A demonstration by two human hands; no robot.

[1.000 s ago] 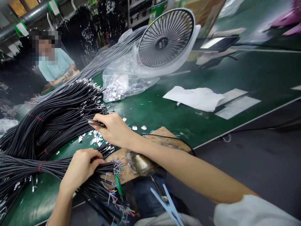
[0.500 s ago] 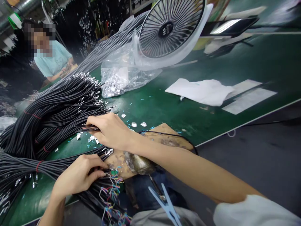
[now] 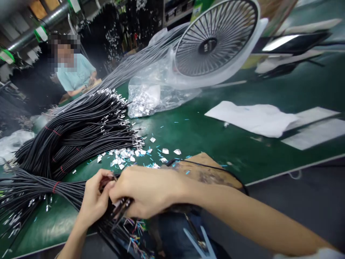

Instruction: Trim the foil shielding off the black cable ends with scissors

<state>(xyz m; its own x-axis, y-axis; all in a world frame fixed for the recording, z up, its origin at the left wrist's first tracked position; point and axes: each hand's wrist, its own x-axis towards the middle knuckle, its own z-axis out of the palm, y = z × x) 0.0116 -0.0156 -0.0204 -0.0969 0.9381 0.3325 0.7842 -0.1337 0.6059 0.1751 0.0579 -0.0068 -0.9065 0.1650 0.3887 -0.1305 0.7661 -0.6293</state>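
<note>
Black cables with red ties lie in bundles [image 3: 81, 126] on the left of the green table, their silvery ends to the right. My left hand [image 3: 97, 197] is closed in a pinch on a black cable at the near bundle. Pressed up against it, my right hand [image 3: 148, 189] is closed round a dark tweezer-like tool [image 3: 122, 205], partly hidden by the fingers. Below both hands hang cable ends with coloured wires [image 3: 137, 230]. Small foil pieces [image 3: 122, 156] and blue bits are scattered just beyond my hands.
A round fan [image 3: 215, 43] stands behind a clear plastic bag of silvery parts [image 3: 145, 99]. White sheets [image 3: 253, 117] lie at the right. A stained wooden board [image 3: 207, 169] is at the table's near edge. Another person [image 3: 75, 73] sits at the back left.
My right hand has come down and left with its tool to meet my left hand. My left hand has moved slightly up from the coloured wire ends. The whole view has shifted.
</note>
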